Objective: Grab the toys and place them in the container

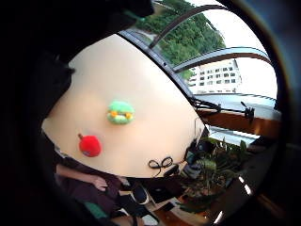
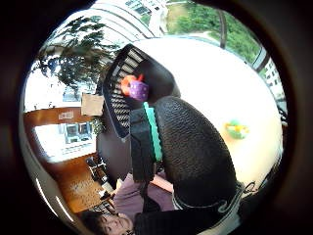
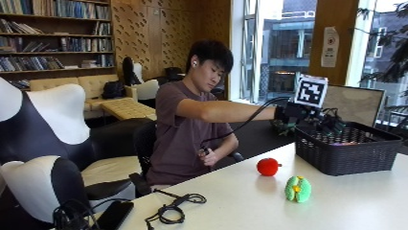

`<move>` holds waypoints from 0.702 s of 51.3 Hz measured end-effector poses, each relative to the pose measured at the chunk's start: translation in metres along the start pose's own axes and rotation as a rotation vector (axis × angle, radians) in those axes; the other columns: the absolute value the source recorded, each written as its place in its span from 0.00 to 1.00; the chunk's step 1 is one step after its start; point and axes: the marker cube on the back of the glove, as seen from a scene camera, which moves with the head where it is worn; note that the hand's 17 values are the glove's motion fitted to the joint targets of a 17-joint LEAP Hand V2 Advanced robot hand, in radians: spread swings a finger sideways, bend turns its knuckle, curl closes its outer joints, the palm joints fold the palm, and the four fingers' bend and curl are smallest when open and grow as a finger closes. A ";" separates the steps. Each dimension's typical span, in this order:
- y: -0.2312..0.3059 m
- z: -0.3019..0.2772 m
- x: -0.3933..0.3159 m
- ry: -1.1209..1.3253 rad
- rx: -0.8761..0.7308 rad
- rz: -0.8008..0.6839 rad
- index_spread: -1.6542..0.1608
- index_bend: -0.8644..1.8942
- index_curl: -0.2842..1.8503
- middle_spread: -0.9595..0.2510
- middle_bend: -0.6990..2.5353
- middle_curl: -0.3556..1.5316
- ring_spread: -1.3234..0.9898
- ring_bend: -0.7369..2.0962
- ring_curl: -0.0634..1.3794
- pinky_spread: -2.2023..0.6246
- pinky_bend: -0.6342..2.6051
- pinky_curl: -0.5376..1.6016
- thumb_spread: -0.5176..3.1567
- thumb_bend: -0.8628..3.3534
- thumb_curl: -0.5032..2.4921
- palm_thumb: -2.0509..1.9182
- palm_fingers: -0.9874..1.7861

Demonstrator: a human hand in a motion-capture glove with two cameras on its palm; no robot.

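Though over basket point(image 3: 347, 153), hand's point(image 3: 319, 122) fingers unclear.

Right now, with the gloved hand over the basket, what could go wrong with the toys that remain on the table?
1. The red toy and the green toy still lie on the table, apart from the basket; both look round, so a careless touch might roll them away.
2. The right hand hovers at the basket's rim; pulling back low could catch the rim and shift the basket.
3. The cable near the table edge might snag.

Two toys point(image 3: 268, 166) beside basket point(image 3: 347, 155)
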 end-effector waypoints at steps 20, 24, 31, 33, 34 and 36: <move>0.007 0.196 0.034 -0.199 -0.089 0.015 0.76 0.36 0.23 0.71 0.26 0.30 0.57 0.36 0.30 0.80 0.43 0.43 0.51 0.19 0.20 0.49 0.30; 0.006 0.213 0.034 -0.245 0.058 -0.013 0.75 0.37 0.23 0.72 0.26 0.30 0.56 0.41 0.32 0.79 0.45 0.43 0.52 0.20 0.21 0.51 0.39; -0.003 0.219 0.036 -0.300 0.300 0.036 0.76 0.40 0.25 0.68 0.33 0.34 0.51 0.49 0.34 0.75 0.42 0.41 0.56 0.23 0.23 0.56 0.59; -0.006 0.219 0.035 -0.310 0.335 0.055 0.76 0.41 0.25 0.66 0.34 0.35 0.49 0.51 0.36 0.74 0.41 0.40 0.57 0.24 0.24 0.57 0.61; -0.008 0.219 0.034 -0.309 0.350 0.066 0.76 0.41 0.26 0.65 0.36 0.36 0.48 0.53 0.38 0.73 0.41 0.41 0.57 0.24 0.25 0.59 0.65; -0.011 0.216 0.036 -0.294 0.375 0.089 0.76 0.40 0.26 0.63 0.37 0.37 0.47 0.56 0.40 0.71 0.43 0.42 0.55 0.25 0.26 0.62 0.69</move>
